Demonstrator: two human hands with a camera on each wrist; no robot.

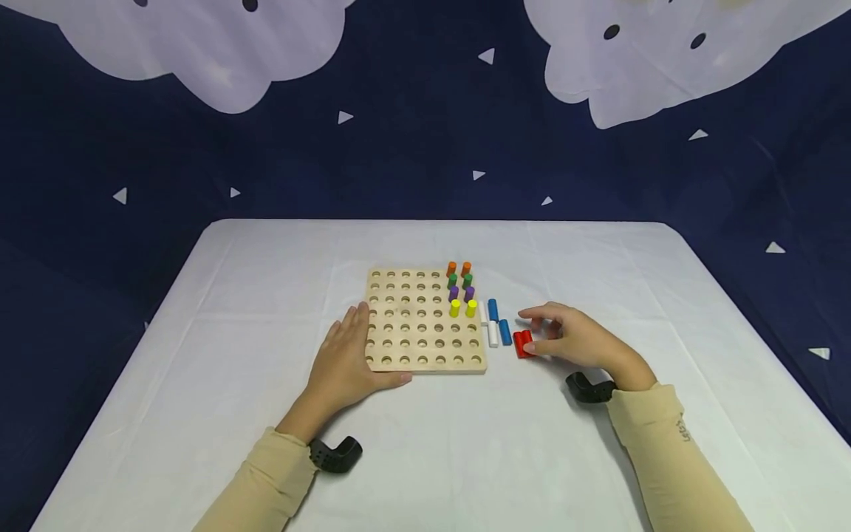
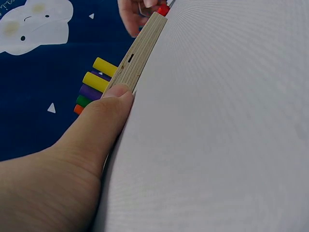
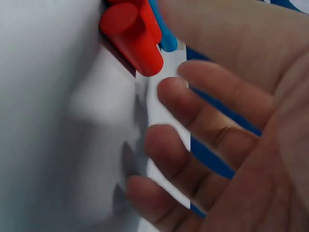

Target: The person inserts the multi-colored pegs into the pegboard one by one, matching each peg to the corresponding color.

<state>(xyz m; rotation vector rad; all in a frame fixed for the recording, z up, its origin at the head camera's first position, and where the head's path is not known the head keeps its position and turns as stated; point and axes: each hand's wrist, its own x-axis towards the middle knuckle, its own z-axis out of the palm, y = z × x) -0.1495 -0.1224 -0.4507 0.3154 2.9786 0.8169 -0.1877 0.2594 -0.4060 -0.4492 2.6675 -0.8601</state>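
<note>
Bracing the wooden pegboard (image 1: 414,321) at 8 o'clock, thumb splayed, the left hand (image 1: 342,366) probably stops it sliding, while the right hand (image 1: 578,336), loosely spread, has its thumb right by the red pegs (image 1: 518,344) around 3:30.

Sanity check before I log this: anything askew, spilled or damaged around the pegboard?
Nothing stands out. The eight standing pegs look upright in the pegboard. The red pegs, blue pegs and white pegs lie loose but grouped on the table beside it. No damage visible.
</note>
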